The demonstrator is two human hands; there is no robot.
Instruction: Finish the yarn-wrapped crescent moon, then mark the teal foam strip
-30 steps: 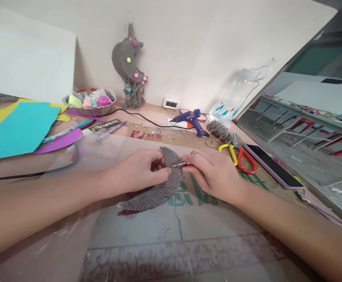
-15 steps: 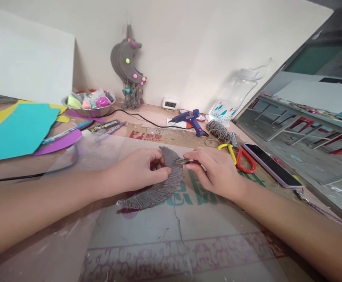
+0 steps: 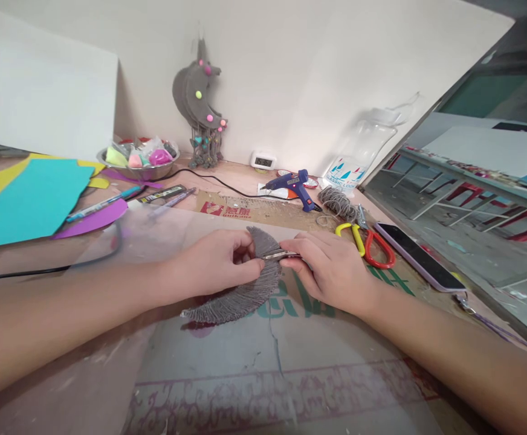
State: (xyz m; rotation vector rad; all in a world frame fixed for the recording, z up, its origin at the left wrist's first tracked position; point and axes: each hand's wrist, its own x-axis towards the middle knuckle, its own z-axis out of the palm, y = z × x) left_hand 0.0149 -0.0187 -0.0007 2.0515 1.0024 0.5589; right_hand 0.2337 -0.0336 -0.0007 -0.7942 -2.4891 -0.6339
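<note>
A grey crescent wound with twine (image 3: 249, 290) lies flat on a clear plastic sheet (image 3: 227, 362) in front of me. My left hand (image 3: 213, 263) is closed on its inner edge and pins it down. My right hand (image 3: 331, 269) is closed on a small metal tool (image 3: 278, 255), whose tip rests on the crescent's upper part beside my left fingertips.
Red and yellow scissors (image 3: 367, 241), a phone (image 3: 420, 255), a bundle of twine (image 3: 338, 202) and a blue glue gun (image 3: 293, 186) lie to the right. A steel bowl of coloured bits (image 3: 139, 160), pens and coloured paper sheets (image 3: 28, 199) lie left. A finished crescent ornament (image 3: 200, 103) leans on the wall.
My right hand drew the metal tool slightly right and away half a second ago, then brought its tip back onto the crescent. My left hand has stayed put.
</note>
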